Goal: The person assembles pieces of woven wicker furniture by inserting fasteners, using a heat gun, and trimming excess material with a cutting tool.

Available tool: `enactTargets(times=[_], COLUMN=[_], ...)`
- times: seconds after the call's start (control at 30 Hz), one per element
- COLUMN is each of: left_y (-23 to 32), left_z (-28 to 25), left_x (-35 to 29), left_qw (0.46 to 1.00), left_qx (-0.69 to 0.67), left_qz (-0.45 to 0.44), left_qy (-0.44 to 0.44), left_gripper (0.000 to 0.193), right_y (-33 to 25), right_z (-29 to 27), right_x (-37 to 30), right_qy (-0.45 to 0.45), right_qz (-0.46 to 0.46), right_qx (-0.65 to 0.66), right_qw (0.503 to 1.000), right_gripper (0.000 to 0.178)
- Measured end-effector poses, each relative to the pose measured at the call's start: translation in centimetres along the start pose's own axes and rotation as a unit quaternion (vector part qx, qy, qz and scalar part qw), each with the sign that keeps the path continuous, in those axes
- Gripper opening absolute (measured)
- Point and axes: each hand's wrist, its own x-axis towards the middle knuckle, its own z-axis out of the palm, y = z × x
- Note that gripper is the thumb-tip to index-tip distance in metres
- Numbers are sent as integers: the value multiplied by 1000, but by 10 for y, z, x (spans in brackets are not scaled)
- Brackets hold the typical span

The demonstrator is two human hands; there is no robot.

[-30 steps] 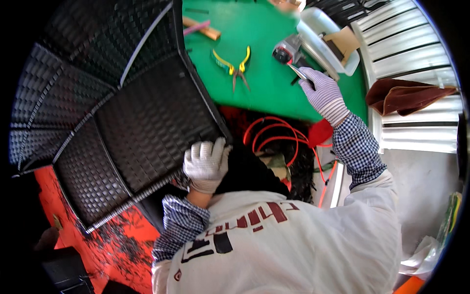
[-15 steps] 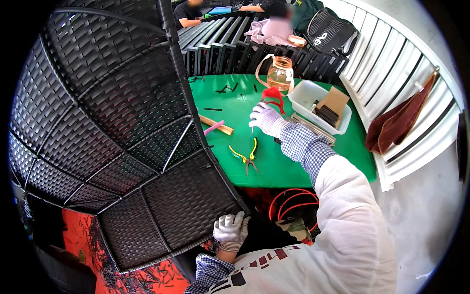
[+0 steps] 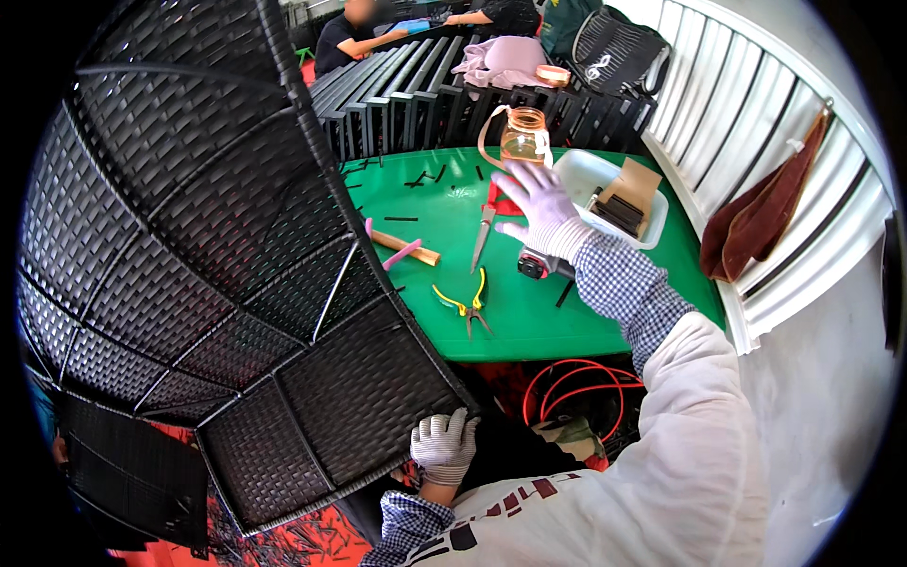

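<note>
A large black wicker furniture piece (image 3: 189, 217) with a curved, ribbed wall and a flat woven section fills my left side. My left hand (image 3: 444, 446), in a striped glove, is closed over the near edge of the flat section. Over the green table (image 3: 435, 326) my right hand (image 3: 543, 213), also gloved, is spread with nothing in it. Just beneath and left of it lie red-handled scissors (image 3: 483, 236), their handles partly hidden by the fingers. Yellow-handled pliers (image 3: 465, 304) rest nearer me. A dark tool with red parts (image 3: 534, 265) shows below my right wrist, partly covered.
A translucent bin (image 3: 652, 231) and an orange jar (image 3: 524, 137) stand at the table's back. A wooden stick (image 3: 416, 251) lies beside the wicker. Dark frames (image 3: 378, 104) are lined up behind; a person (image 3: 340, 38) sits beyond. Red hose (image 3: 567, 364) loops below the table.
My right hand has let go of the scissors, which now lie on the table, and has opened. The view has shifted slightly. My left hand stays on the wicker edge.
</note>
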Motion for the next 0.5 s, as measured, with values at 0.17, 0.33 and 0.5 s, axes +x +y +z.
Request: enactTargets(times=[0.17, 0.33, 0.5], left_y=[1, 1, 3], left_z=[4, 1, -3], left_x=[-4, -4, 1], left_qw=[1000, 1000, 1000], left_qx=[14, 14, 4], left_qz=[-14, -12, -11], left_qy=[11, -6, -13], left_gripper=[29, 27, 26], right_y=[9, 19, 26], right_z=[-53, -72, -106], right_x=[45, 88, 99], right_qy=[103, 123, -76], right_qz=[4, 29, 228], right_qx=[-44, -102, -149], right_qw=[994, 987, 959], right_gripper=[98, 99, 46])
